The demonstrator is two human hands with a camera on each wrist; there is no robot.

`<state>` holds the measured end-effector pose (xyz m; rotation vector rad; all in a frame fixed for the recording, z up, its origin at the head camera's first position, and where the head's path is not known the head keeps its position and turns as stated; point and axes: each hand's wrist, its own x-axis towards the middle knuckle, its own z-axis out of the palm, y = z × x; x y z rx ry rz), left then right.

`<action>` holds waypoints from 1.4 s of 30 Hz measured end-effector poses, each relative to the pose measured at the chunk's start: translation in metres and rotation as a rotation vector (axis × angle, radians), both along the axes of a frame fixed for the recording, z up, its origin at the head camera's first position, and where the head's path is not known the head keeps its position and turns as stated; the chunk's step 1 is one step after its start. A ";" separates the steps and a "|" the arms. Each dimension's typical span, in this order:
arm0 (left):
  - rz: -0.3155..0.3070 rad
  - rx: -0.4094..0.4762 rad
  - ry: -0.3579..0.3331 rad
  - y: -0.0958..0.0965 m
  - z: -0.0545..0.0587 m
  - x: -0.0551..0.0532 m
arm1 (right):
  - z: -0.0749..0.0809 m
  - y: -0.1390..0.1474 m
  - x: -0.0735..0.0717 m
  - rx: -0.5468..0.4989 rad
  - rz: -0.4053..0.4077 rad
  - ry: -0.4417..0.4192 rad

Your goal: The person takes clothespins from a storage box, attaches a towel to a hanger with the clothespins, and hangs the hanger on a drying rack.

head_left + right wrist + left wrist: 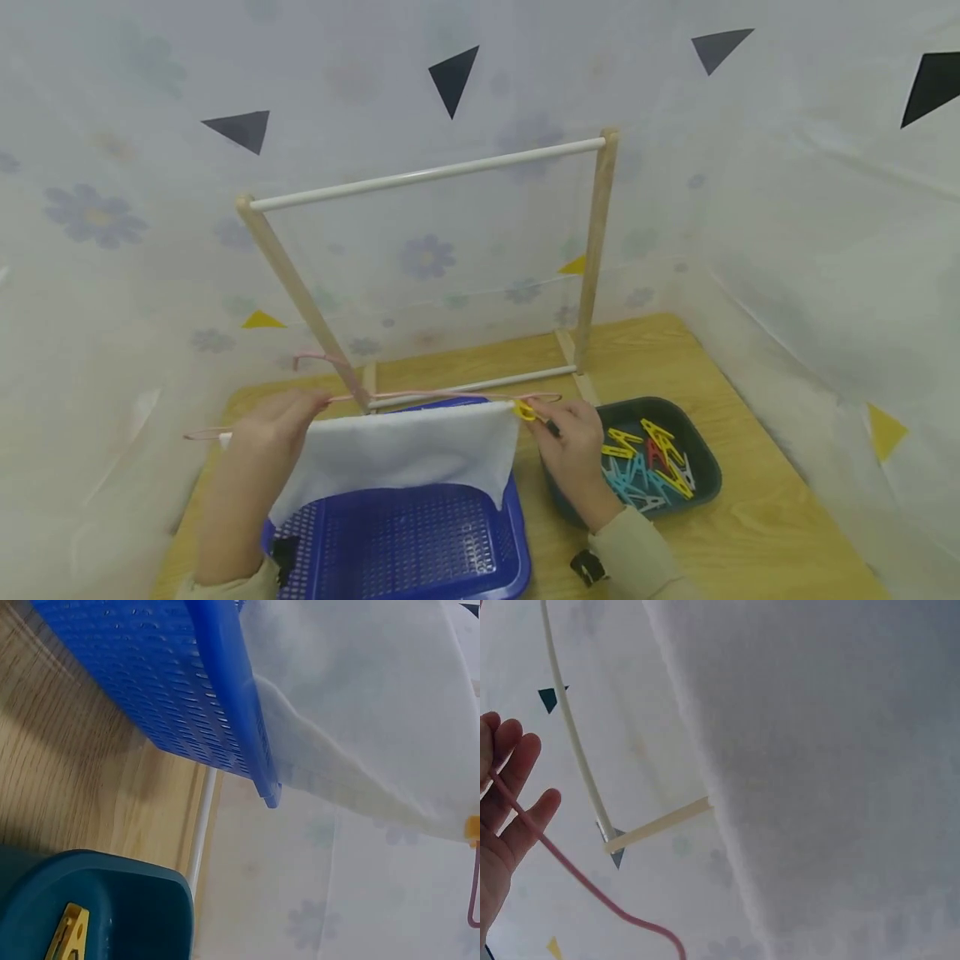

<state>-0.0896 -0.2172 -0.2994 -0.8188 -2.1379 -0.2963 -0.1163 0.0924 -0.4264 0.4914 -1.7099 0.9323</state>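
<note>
Hanging in the lower centre of the head view, a white cloth (pixel 405 450) runs along a thin pink hanger (pixel 577 874), above a blue basket (pixel 516 533); we cannot tell whether cloth and basket touch. We see the left grip (pixel 273 425), left of centre in the lower half, pinching the hanger; at the left edge of the left wrist view, the pink bar crosses it. The right grip (pixel 573 442), right of centre, pinches a yellow clothespin (pixel 525 410) at the cloth's upper right corner, near the hanger's end. To the lower right we find a dark green tub (pixel 708 454) holding yellow, blue, red and pale clothespins (pixel 656 454). Beyond the basket, we see a rack (pixel 427 176) of wood and white bars standing mid-frame on the desk (pixel 757 500). Across the upper part, we make out flowers (pixel 96 217) and dark triangles (pixel 453 79) on a pale sheet (pixel 787 208).
</note>
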 end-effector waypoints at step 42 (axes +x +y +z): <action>0.016 0.362 0.404 0.047 -0.024 -0.014 | -0.021 -0.022 -0.011 -0.164 0.100 -0.357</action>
